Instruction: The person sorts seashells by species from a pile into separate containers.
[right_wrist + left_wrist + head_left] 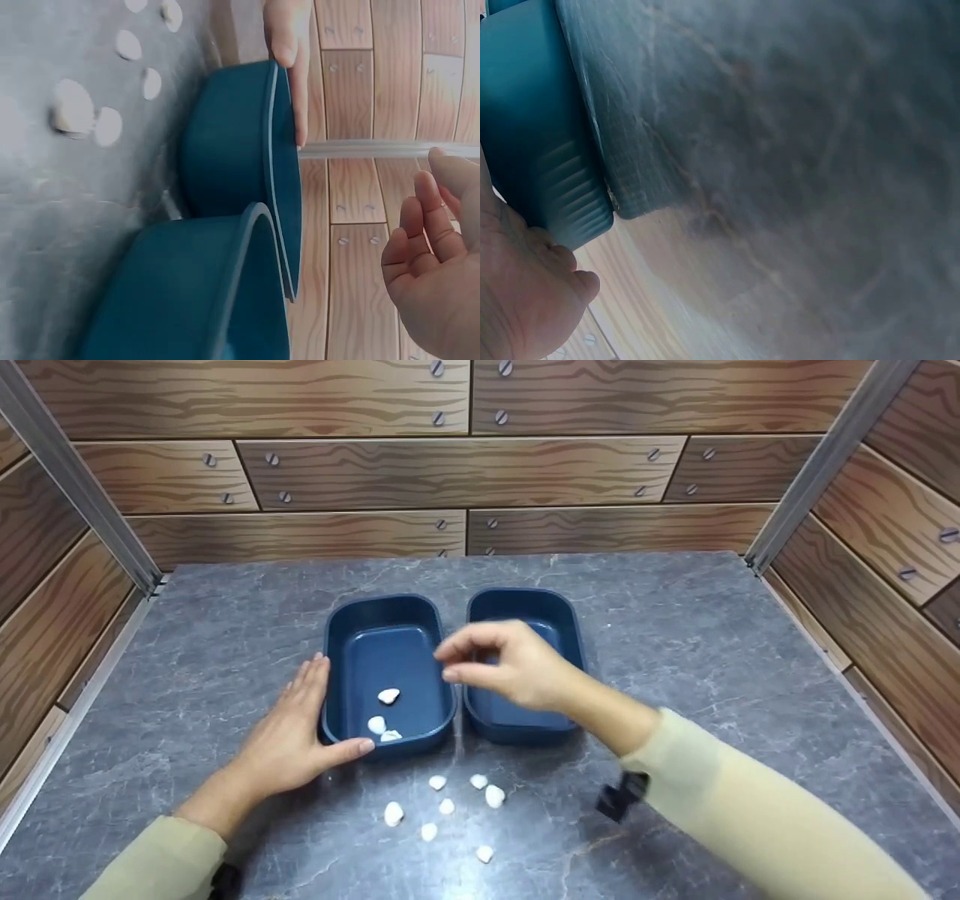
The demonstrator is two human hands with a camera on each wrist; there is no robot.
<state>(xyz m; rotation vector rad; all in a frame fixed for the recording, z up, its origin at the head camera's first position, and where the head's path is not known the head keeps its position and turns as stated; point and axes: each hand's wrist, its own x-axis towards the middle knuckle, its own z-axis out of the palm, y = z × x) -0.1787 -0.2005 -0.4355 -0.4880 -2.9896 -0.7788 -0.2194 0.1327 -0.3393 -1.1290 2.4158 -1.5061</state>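
Note:
My left hand (289, 742) rests against the left blue plastic box (390, 660). Its straight fingers lie along the outer left wall, and the thumb touches the front rim near the corner. Inside that box, toward the front, lie a few small white seashells (388, 695). Above the gap between the two boxes hovers my right hand (517, 664), its fingers loosely bent with nothing between them. The right wrist view shows the same relaxed, bare fingers (431, 217). Partly hidden beneath this hand is the right blue box (517, 727).
Several more white seashells (494, 796) are scattered on the grey marbled tabletop (675, 637) in front of the boxes. Wood-patterned panels (450, 472) enclose the back and both sides, with metal posts (817, 472) at the rear corners.

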